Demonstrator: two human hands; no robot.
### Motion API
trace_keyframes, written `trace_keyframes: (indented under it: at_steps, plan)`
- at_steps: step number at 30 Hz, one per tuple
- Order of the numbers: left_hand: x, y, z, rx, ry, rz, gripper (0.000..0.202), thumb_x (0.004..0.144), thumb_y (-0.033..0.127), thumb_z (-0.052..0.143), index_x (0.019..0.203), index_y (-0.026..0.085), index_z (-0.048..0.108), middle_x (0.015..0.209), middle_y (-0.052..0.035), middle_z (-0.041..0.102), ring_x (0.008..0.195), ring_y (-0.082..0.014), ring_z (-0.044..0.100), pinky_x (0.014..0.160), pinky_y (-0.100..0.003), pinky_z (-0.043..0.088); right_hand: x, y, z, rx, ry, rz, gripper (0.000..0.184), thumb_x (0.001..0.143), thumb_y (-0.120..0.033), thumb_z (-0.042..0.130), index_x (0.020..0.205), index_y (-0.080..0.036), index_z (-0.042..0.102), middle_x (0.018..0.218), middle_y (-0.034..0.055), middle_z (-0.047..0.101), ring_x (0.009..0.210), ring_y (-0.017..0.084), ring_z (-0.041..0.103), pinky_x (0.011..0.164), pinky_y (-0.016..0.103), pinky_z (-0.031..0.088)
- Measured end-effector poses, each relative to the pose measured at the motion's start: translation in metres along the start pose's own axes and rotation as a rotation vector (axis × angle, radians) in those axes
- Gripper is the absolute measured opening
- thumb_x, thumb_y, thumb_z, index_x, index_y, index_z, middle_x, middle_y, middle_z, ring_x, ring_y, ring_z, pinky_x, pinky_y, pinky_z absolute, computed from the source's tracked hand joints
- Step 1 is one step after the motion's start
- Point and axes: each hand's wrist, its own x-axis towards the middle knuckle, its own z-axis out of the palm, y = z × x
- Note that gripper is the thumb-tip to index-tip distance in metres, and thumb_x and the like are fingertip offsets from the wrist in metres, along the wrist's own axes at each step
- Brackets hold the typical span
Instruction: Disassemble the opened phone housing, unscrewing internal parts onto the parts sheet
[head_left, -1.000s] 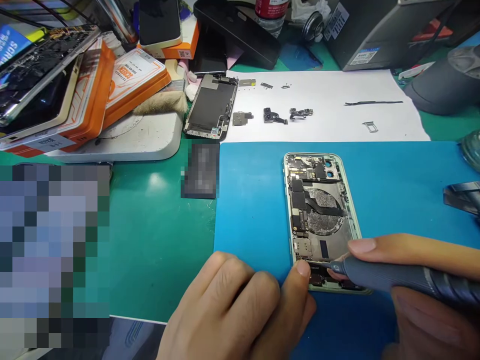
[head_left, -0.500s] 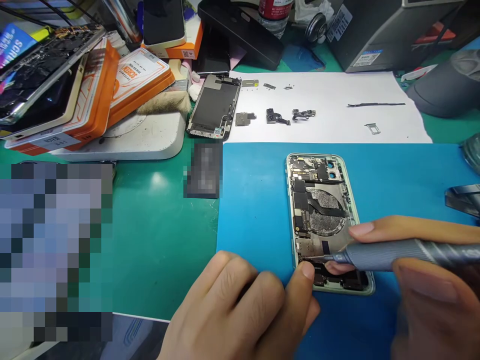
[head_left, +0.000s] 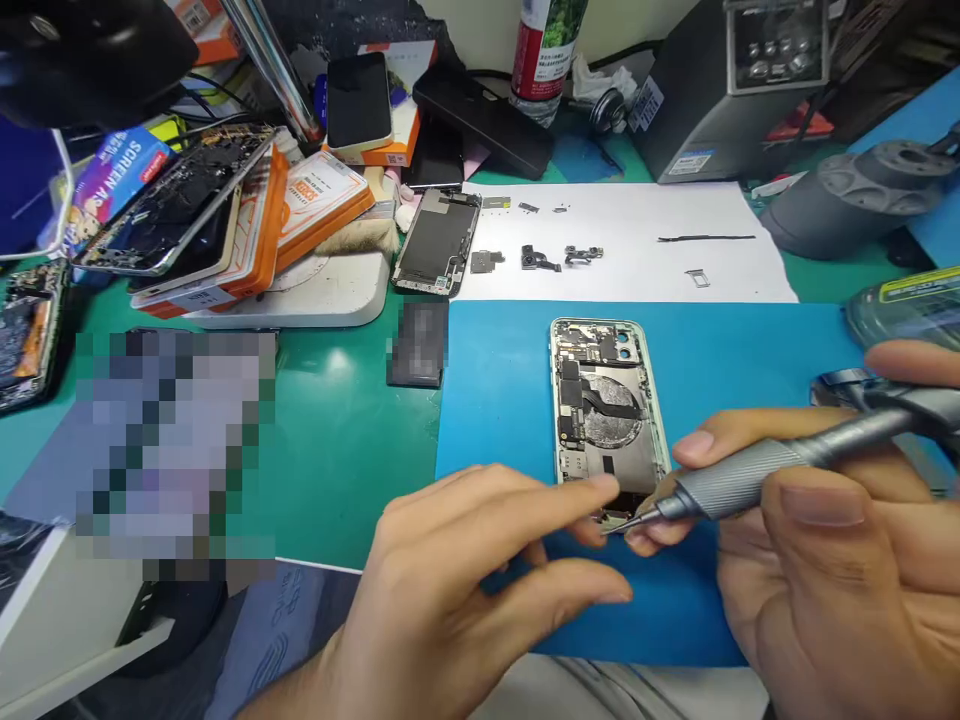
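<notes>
My right hand (head_left: pixel 832 585) holds a grey precision screwdriver (head_left: pixel 735 482), its thin tip pointing left over the lower end of the phone. My left hand (head_left: pixel 465 570) hovers just left of that tip with thumb and fingers apart; I see nothing held in it. Beneath both hands lies the opened phone housing (head_left: pixel 611 412), with its inside facing up and its green-tinted frame showing. Its logic board runs down the left side, and a round charging coil sits in the middle. Fingers and screwdriver hide part of the phone's bottom end.
The phone rests on a blue mat (head_left: pixel 495 390). Beyond it, small removed parts, including a camera module (head_left: pixel 536 258), lie on white paper (head_left: pixel 630 215). A detached screen (head_left: pixel 437 240) and a black battery (head_left: pixel 418 345) are to the left. Orange boxes (head_left: pixel 255 235) stand further left.
The screwdriver tip has lifted away from the phone's lower left corner and my right hand has turned. My left hand has opened from a curled shape. The view has shifted, showing more at the back.
</notes>
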Motion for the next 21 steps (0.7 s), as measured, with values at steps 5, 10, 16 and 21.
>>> trace_keyframes:
  at_steps: [5,10,16,21]
  plan:
    - [0.003,-0.0037,0.0058,-0.093,0.044,-0.005,0.021,0.1,0.007,0.081,0.116,0.02,0.086,0.102,0.0001,0.089,0.086,-0.0138,0.084,0.079,-0.021,0.07,0.0058,-0.0079,0.007,0.04,0.029,0.022,0.044,0.098,-0.038,0.082,0.138,-0.049,0.065,0.097,0.0028,0.074,0.076,0.022,0.073,0.05,0.033,0.064]
    - [0.0037,-0.0059,0.006,-0.208,0.064,-0.063,0.028,0.09,-0.003,0.086,0.105,0.02,0.088,0.099,0.0016,0.09,0.083,-0.0131,0.085,0.078,-0.017,0.07,0.0065,-0.0062,0.0066,0.095,-0.016,0.013,0.042,0.099,-0.035,0.08,0.136,-0.047,0.065,0.096,0.0019,0.076,0.075,0.022,0.074,0.051,0.033,0.067]
    - [0.0024,-0.0047,0.0066,-0.201,0.087,-0.085,0.021,0.092,0.001,0.086,0.1,0.02,0.088,0.097,0.0011,0.09,0.083,-0.0137,0.086,0.078,-0.018,0.069,0.0079,-0.0037,0.0033,0.115,-0.046,0.005,0.042,0.101,-0.031,0.079,0.137,-0.046,0.065,0.096,0.0021,0.077,0.083,0.02,0.078,0.058,0.025,0.069]
    - [0.0012,-0.0057,0.0053,-0.243,0.058,-0.091,0.025,0.093,0.0,0.085,0.105,0.021,0.089,0.101,0.0017,0.09,0.087,-0.0131,0.086,0.082,-0.017,0.068,0.01,-0.0043,0.0031,0.146,-0.081,0.04,0.044,0.1,-0.032,0.08,0.139,-0.047,0.065,0.097,0.0022,0.079,0.085,0.02,0.08,0.064,0.024,0.071]
